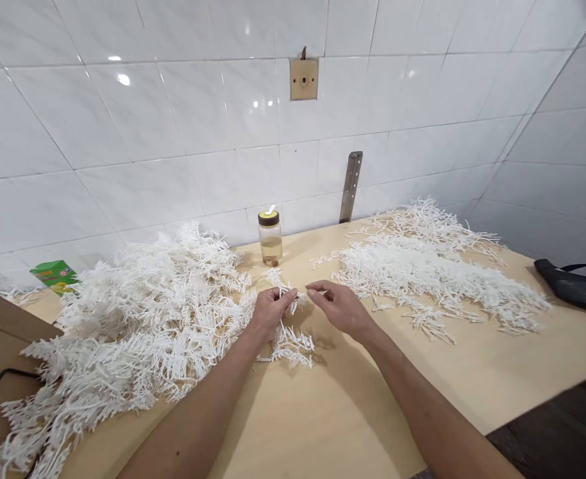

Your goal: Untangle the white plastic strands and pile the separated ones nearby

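Two white heaps flank one bottle. Between them, the left hand, reaching forward, pinches one white sprig; the right hand angles inward beside it, fingers narrow (anything held, I cannot tell).

Between two heaps on a table, a left hand with a sprig in its fingers faces a right hand. The left heap nears a carton at its rear; a bag lies right of the right heap. Behind the hands, a bottle stands before the wall, left of a strip.
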Action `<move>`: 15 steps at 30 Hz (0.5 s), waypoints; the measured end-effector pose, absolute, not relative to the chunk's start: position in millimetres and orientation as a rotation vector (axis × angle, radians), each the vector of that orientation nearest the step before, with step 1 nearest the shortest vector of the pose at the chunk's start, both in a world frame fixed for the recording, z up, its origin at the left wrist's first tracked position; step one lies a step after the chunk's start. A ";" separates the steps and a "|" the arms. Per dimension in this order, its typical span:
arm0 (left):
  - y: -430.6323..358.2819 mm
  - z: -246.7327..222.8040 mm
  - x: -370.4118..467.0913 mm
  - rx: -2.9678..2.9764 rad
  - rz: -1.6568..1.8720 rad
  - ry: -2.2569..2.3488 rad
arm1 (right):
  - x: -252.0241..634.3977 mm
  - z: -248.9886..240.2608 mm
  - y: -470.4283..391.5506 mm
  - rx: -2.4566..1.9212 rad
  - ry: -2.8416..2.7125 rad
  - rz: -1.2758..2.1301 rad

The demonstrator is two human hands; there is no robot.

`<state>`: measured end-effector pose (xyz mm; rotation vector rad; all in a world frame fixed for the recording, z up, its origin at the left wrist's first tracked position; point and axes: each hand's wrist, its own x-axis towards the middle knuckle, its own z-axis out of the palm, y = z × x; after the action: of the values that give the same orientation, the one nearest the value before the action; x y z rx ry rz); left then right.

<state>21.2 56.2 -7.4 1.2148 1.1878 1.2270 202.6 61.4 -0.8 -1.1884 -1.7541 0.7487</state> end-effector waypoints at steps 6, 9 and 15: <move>60.7 -12.5 21.2 1.266 1.247 1.217 | 187.9 -3.3 56.7 -1.143 -1.742 0.833; 61.9 -13.5 20.9 1.308 1.236 1.239 | 188.1 -2.4 56.2 -1.142 -1.690 0.868; 61.6 -14.7 21.0 1.346 1.241 1.249 | 187.9 -2.6 58.1 -1.195 -1.662 0.834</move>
<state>21.0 61.6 -14.7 1.3460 1.2495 1.2412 187.9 58.1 -2.6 -1.1953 -1.6619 0.8337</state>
